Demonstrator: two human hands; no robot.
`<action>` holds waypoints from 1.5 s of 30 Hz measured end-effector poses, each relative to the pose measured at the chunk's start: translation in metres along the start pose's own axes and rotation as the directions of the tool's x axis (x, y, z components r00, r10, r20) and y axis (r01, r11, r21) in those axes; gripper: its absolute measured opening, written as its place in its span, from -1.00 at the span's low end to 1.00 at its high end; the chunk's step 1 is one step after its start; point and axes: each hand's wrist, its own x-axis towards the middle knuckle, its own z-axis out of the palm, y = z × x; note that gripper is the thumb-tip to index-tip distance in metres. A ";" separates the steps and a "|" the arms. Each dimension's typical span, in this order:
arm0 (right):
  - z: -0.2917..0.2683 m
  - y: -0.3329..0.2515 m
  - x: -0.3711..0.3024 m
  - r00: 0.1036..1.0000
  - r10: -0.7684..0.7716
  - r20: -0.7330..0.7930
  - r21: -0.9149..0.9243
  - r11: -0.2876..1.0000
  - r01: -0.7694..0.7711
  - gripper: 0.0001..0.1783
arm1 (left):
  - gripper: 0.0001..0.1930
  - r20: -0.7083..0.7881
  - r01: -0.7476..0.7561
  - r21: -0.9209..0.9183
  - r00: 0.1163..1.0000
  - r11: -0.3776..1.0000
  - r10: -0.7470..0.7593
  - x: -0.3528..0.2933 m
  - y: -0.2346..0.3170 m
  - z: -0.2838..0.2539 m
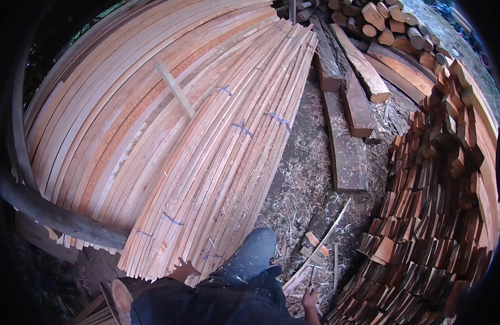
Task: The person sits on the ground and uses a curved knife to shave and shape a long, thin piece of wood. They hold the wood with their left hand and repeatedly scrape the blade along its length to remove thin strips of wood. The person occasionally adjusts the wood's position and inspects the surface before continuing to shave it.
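My left hand [184, 269] rests with its fingers spread on the near ends of long, thin wooden strips [217, 179]. Blue-purple ties [242, 128] bind these strips into bundles, and wood shavings are scattered over them. Down at my right side, my right hand [310, 299] is closed around a slim, dark, stick-like tool [312, 276] that points upward; its kind is too small to make out. My bent knee [255, 246], in grey trousers flecked with shavings, lies against the near right edge of the bundles.
Wide boards [114, 124] lie left of the bundles, with a short batten [175, 89] across them. A round log [60, 208] crosses the near left. Thick beams [344, 146] lie on the shaving-strewn ground. Stacked wood pieces [417, 238] wall the right; cut logs [388, 24] are piled behind.
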 end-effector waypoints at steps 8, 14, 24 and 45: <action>-0.018 -0.213 0.099 0.777 -0.528 0.343 0.313 0.844 0.435 -0.77 | -0.26 -0.161 -0.470 -0.522 0.874 0.712 0.459 0.000 -0.002 0.054; -0.083 -0.155 0.162 0.623 -0.403 0.671 -0.067 0.803 0.592 -0.68 | -0.38 0.227 0.051 -0.813 0.945 0.580 0.235 -0.063 -0.020 0.096; -0.053 -0.257 0.220 0.623 -0.031 0.781 -0.501 0.565 0.655 -0.66 | -0.38 0.132 -0.087 -0.822 0.932 0.563 0.336 -0.040 0.075 0.180; 0.032 -0.470 0.011 -0.742 -0.007 0.671 0.659 0.464 0.592 -0.86 | -0.37 -0.592 -0.800 -0.472 0.599 -0.370 -0.539 -0.258 0.191 -0.029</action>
